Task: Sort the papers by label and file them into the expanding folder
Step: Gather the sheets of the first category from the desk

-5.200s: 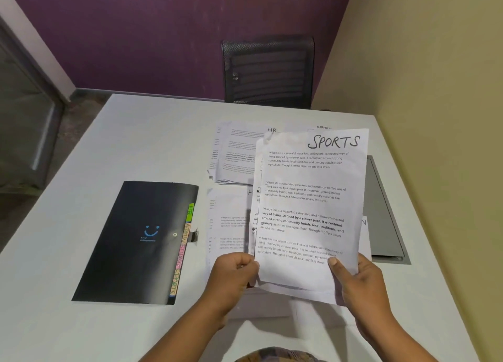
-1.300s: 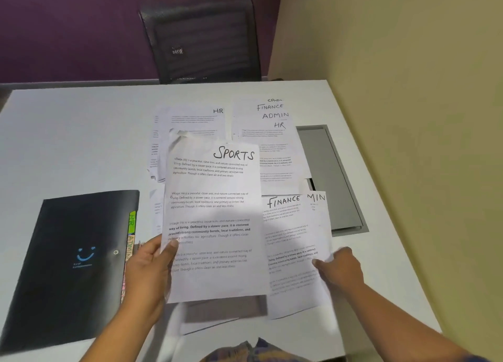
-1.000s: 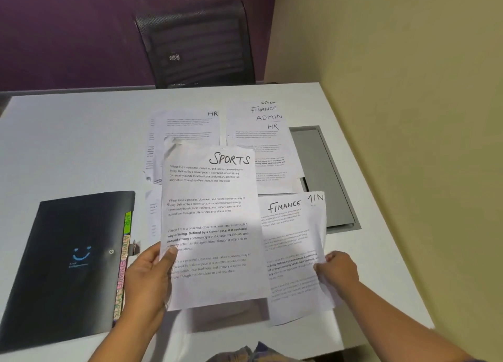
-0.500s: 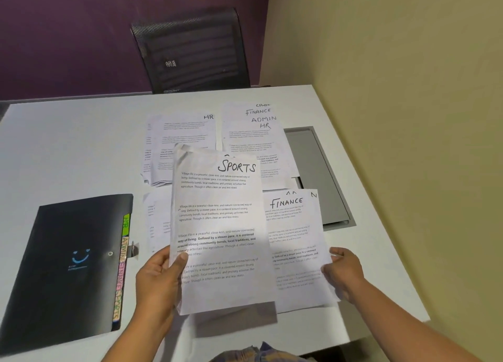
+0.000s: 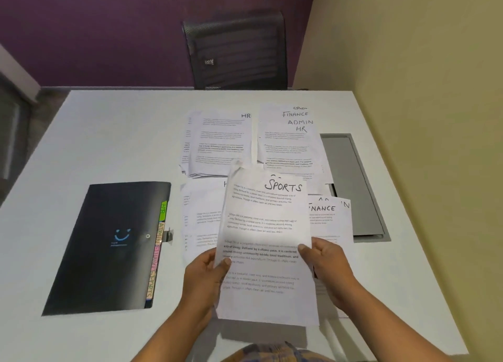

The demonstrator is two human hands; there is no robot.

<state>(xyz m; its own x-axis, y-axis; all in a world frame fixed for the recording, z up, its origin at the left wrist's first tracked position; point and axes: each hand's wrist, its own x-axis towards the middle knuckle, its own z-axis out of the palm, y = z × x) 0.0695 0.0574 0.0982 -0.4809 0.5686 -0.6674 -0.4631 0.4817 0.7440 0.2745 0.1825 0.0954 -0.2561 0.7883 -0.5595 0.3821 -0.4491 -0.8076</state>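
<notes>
I hold a stack of papers whose top sheet is labelled SPORTS (image 5: 268,225) above the table's near middle. My left hand (image 5: 205,277) grips its left edge and my right hand (image 5: 328,266) grips its right edge. A sheet labelled FINANCE (image 5: 328,220) lies flat on the table to the right, partly hidden by the held stack. An HR pile (image 5: 220,141) and a fanned pile reading FINANCE, ADMIN, HR (image 5: 291,141) lie further back. The black expanding folder (image 5: 109,247) lies shut at the left, coloured tabs showing along its right edge.
Another sheet (image 5: 201,217) lies between the folder and the held stack. A grey recessed panel (image 5: 351,184) sits in the white table (image 5: 109,133) near the yellow wall on the right. A dark mesh chair (image 5: 236,51) stands behind the far edge.
My right hand let go of the FINANCE sheet on the table and came over to grip the right edge of the SPORTS stack. The stack shifted a little to the right.
</notes>
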